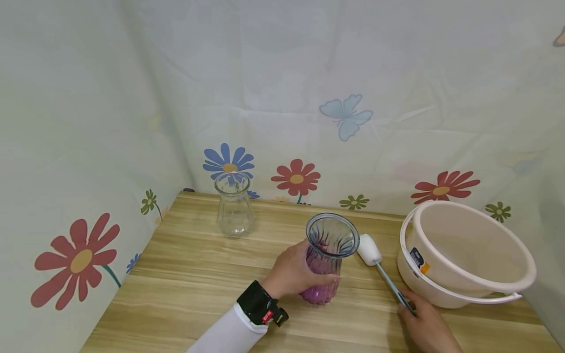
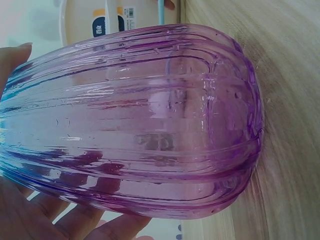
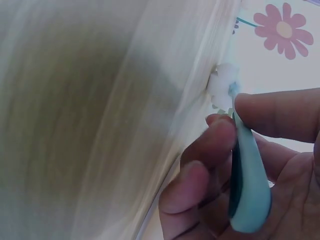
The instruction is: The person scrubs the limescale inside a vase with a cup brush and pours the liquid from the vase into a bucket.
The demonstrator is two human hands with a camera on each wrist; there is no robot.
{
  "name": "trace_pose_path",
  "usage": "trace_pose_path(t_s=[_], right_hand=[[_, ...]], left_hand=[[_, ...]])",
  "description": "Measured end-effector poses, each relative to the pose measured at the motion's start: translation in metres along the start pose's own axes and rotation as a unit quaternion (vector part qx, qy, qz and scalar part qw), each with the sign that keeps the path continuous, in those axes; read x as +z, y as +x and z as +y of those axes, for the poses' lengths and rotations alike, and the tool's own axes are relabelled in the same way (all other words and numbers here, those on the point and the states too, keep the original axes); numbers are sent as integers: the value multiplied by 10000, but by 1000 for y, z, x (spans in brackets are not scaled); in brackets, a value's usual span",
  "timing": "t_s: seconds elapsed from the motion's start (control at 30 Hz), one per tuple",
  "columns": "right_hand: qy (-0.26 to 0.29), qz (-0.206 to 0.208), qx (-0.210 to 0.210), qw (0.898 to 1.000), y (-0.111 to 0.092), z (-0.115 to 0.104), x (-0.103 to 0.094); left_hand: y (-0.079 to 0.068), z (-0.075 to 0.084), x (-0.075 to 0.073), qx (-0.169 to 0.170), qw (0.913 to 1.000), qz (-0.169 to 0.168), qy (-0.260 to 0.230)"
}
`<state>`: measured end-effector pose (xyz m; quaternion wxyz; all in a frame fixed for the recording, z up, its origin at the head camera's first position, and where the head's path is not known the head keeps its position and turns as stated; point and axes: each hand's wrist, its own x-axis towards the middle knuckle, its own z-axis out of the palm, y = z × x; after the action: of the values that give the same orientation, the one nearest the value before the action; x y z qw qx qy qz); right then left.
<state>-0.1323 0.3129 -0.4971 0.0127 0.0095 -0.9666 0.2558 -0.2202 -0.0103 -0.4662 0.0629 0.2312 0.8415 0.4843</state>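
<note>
My left hand (image 1: 296, 272) holds a ribbed glass vase (image 1: 324, 279), purple at the base and bluish at the rim, with thumb and fingers round its sides. In the left wrist view the vase (image 2: 150, 125) fills most of the picture, and fingers (image 2: 80, 220) show along its lower side. My right hand (image 1: 425, 321) pinches the blue-green handle of a bottle brush (image 1: 388, 279) between thumb and fingers. The brush's white sponge head (image 1: 369, 250) is close to the vase's right side. In the right wrist view the handle (image 3: 252, 185) lies between thumb and fingertips.
A clear glass vase (image 1: 235, 215) stands upright at the back left of the wooden table (image 1: 185, 274). On the right is a pale pink bucket (image 1: 423, 274) with its handle lowered over the front. A flower-printed curtain (image 1: 265, 73) hangs behind the table.
</note>
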Motion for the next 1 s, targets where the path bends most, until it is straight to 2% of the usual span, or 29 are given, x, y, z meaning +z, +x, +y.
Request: trace_pose_path(t_s=[0.23, 0.4, 0.63, 0.83, 1.0], right_hand=[[107, 80, 156, 9998, -2, -2, -1], [229, 33, 409, 9989, -3, -6, -4], [381, 332, 381, 9980, -8, -10, -5], [579, 352, 609, 9958, -9, -16, -8], [764, 634, 422, 9942, -11, -17, -8]], left_hand=[[-1, -1, 2, -120, 9999, -10, 42], [-2, -2, 2, -70, 9999, 14, 76], [-1, -1, 1, -67, 9999, -26, 70], [-1, -1, 1, -82, 9999, -52, 83], [0, -2, 1, -68, 9999, -24, 109]])
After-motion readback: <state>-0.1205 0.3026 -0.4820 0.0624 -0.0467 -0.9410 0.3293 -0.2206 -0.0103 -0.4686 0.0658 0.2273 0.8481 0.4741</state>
